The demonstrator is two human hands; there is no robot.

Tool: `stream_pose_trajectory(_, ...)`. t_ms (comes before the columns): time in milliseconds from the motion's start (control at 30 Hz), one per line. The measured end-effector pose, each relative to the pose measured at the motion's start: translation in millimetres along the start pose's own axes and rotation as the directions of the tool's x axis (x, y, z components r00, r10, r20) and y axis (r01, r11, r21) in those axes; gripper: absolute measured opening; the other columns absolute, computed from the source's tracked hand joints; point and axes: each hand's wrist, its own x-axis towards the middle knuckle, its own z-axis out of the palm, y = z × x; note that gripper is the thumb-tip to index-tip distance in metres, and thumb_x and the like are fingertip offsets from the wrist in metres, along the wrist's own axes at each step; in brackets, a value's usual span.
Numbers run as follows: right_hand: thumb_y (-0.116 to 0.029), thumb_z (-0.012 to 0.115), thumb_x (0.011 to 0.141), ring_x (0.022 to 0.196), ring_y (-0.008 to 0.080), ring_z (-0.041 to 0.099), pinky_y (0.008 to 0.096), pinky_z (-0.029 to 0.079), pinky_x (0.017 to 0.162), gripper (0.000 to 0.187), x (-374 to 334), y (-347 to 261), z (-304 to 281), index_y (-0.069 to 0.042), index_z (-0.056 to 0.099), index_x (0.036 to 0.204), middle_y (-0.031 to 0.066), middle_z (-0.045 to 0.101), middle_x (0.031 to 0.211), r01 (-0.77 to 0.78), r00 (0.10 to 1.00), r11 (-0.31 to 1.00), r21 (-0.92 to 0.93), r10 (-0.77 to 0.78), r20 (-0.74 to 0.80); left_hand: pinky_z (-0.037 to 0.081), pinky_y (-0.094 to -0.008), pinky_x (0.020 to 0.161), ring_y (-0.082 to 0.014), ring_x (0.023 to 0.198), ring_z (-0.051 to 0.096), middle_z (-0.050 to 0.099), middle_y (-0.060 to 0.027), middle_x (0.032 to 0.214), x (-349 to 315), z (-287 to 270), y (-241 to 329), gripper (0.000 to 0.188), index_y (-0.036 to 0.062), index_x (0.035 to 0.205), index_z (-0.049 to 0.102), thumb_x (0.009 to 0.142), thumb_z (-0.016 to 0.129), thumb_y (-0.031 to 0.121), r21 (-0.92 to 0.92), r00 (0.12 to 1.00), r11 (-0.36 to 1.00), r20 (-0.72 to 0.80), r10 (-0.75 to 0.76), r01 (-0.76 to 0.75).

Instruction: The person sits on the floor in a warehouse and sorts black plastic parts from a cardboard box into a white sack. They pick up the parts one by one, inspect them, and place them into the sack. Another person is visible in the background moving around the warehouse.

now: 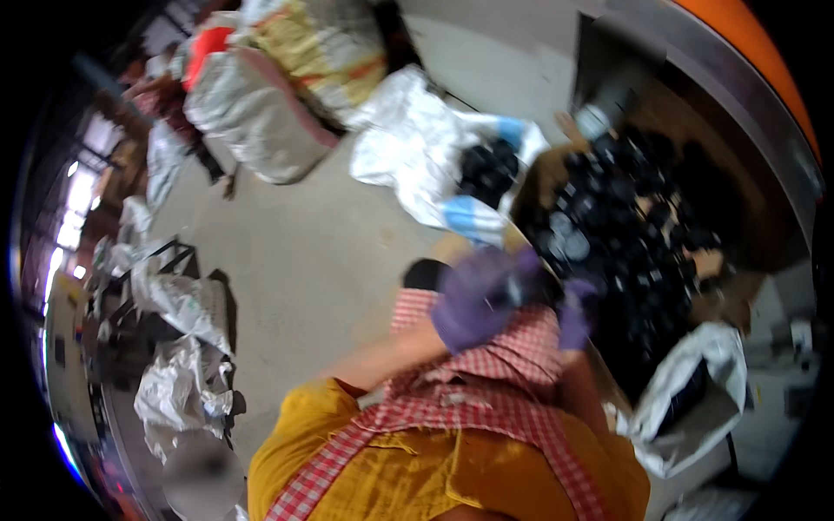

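Yellow cloth shirt (408, 482) filled the bottom; centrally, the purple-gloved left hand (473, 306) seemingly held a dark piece (542, 287), droppable if grip slackened, purple-gloved right hand (579, 314) unclear.

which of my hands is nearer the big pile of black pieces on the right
Right. Your right hand is just left of the pile; your left hand is farther left.

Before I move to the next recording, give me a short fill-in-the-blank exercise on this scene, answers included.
1. The left hand and right hand are gloved in ____.
2. The heap of small pieces is mostly ____.
3. The blue-patched white sack lies to the picture's ____ of the heap.
4. The checked apron is white and ____.

Missing words: purple; black; left; red.
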Motion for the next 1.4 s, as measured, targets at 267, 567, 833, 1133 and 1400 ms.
stream_pose_trajectory(267, -0.011, 0.055, 0.083, 0.080, 0.0159, 0.060, 0.0286, 0.047, 0.076, 0.013, -38, 34, 20, -0.003, 0.061, 0.090, 0.0078, 0.064, 0.085, 0.231, 0.972, 0.596, -0.769, -0.184, 0.149, 0.040, -0.0386, 0.097, -0.0342, 0.111, 0.051, 0.053, -0.0190, 0.119, 109, 42, -206, 0.070, 0.0010, 0.126, 0.047, 0.068, 0.073, 0.030, 0.299, 0.879, 0.920, -0.468, -0.090, 0.254)
stream_pose_trajectory(567, -0.001, 0.052, 0.081, 0.076, 0.0154, 0.059, 0.0267, 0.047, 0.069, 0.016, -33, 27, 17, -0.005, 0.059, 0.094, 0.0088, 0.062, 0.084, 0.222, 0.973, 0.474, -0.852, -0.166, 0.161, 0.040, -0.0409, 0.096, -0.0323, 0.117, 0.048, 0.048, -0.0179, 0.130, -108, 131, -301, 0.058, 0.0080, 0.131, 0.043, 0.082, 0.056, 0.036, 0.592, 0.443, 0.520, 0.286, -0.850, 0.616)
stream_pose_trajectory(833, 0.006, 0.050, 0.078, 0.079, 0.0148, 0.058, 0.0260, 0.046, 0.071, 0.020, -20, 27, 25, -0.005, 0.059, 0.093, 0.0073, 0.061, 0.087, 0.229, 0.973, 0.503, -0.833, -0.133, 0.187, 0.049, -0.0367, 0.079, -0.0234, 0.102, 0.061, 0.064, -0.0075, 0.109, -149, 164, -282, 0.028, 0.0134, 0.105, 0.065, 0.089, 0.046, 0.026, 0.820, 0.237, 0.566, 0.536, -0.810, 0.084)
stream_pose_trajectory(1133, 0.004, 0.051, 0.078, 0.078, 0.0143, 0.057, 0.0256, 0.046, 0.071, 0.019, -20, 26, 25, -0.004, 0.059, 0.093, 0.0070, 0.061, 0.087, 0.146, 0.989, 0.538, -0.830, -0.094, 0.113, 0.049, -0.0358, 0.081, -0.0223, 0.106, 0.060, 0.061, -0.0065, 0.117, -143, 159, -267, 0.028, 0.0142, 0.112, 0.063, 0.088, 0.050, 0.020, 0.746, 0.034, 0.660, 0.665, -0.746, -0.088)
stream_pose_trajectory(1400, 0.001, 0.055, 0.080, 0.080, 0.0162, 0.058, 0.0280, 0.047, 0.073, 0.014, -27, 32, 24, -0.004, 0.056, 0.093, 0.0079, 0.060, 0.086, 0.182, 0.981, 0.524, -0.832, -0.157, 0.115, 0.051, -0.0345, 0.077, -0.0213, 0.103, 0.061, 0.063, -0.0021, 0.115, -138, 157, -265, 0.030, 0.0168, 0.110, 0.065, 0.080, 0.060, 0.021, 0.772, 0.067, 0.625, 0.634, -0.771, -0.112)
